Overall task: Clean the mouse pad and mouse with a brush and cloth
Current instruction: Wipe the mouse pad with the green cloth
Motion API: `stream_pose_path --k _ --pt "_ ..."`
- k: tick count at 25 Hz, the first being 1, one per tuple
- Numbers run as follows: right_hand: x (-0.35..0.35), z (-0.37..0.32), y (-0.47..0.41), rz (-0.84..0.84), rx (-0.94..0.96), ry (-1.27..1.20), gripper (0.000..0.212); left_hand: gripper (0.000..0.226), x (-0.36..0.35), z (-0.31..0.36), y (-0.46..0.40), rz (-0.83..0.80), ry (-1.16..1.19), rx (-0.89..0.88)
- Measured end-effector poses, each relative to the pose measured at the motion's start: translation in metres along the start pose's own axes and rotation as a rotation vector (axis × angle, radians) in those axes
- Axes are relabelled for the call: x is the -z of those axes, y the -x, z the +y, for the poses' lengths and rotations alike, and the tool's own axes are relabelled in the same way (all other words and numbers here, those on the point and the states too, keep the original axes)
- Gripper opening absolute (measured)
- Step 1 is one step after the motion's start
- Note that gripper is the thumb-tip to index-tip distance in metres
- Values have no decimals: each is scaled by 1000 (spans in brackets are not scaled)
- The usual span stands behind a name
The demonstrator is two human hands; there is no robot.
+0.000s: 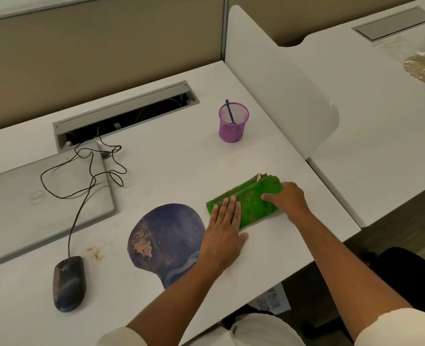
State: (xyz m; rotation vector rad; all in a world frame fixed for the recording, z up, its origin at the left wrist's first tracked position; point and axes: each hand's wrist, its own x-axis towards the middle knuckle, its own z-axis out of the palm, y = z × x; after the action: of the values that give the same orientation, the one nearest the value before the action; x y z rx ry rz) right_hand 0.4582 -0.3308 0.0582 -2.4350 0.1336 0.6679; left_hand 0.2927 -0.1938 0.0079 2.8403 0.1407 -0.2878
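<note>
No writing is legible. The left hand (225, 227) lies flat, fingers straight, on the folded green cloth (250, 199); the right hand (287, 197) grips its right end, fingers curled.

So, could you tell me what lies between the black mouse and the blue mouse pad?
Only bare white desk with brownish crumbs, in the head view.
</note>
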Motion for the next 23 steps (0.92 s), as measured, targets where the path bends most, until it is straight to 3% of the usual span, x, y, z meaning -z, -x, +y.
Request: stream_pose_path --k 5,11,16,21,23 --pt "8 -20 16 180 140 19 26 83 13 -2 -5 -25 87 -63" --pt "-8 -29 52 440 450 238 26 70 18 -6 17 55 -7 -7" --pt "-45 -19 82 322 677 330 42 68 12 -6 31 41 54 33" --pt "-67 2 86 151 741 421 48 68 20 -14 31 89 81 -49" --pt "-70 10 84 136 745 472 48 63 22 -16 37 113 79 -7"
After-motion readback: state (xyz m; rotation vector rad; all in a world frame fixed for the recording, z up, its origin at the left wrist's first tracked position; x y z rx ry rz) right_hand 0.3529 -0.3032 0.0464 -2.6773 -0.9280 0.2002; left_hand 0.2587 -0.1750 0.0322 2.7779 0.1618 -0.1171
